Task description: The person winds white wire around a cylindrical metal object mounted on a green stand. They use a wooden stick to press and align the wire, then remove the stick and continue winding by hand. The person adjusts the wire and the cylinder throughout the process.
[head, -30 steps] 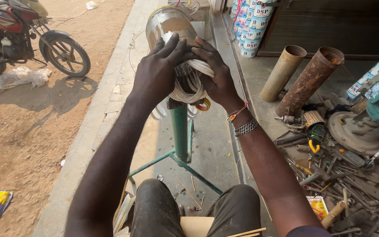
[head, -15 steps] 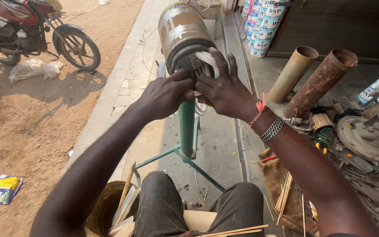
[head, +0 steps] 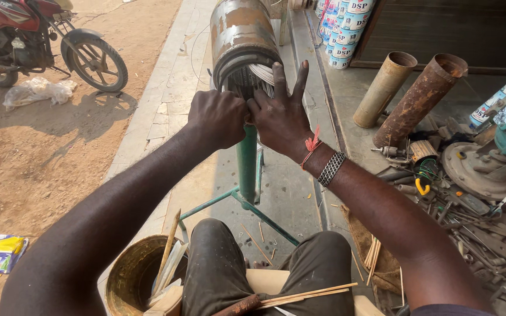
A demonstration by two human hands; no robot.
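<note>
Up front, sitting atop a green stand (head: 246, 164), a rusty metal motor cylinder (head: 240, 36), open end facing the camera and showing pale wire windings (head: 260, 74) packed inside. Pressing at the lower rim of that opening, both hands together and touching: left hand (head: 218, 119) closed into a fist, apparently pinching something at the rim, though hidden from view; right hand (head: 281, 116) laid against the windings, two fingers (head: 300, 79) raised and spread, the others curled toward the left hand. Circling the right wrist, a red thread (head: 311, 144) and a metal chain bracelet (head: 330, 168). Resting below between the knees, a wooden board with thin sticks (head: 307, 292), and just left of it a brass-coloured bowl (head: 125, 276) holding more sticks. Lying to the right on the concrete floor (head: 282, 199), two rusted pipes (head: 420, 96) and a heap of tools and scrap metal (head: 475, 216). Standing well apart on the dirt at upper left, a red motorcycle (head: 36, 47), with a white plastic bag (head: 33, 90) beside its wheel.
</note>
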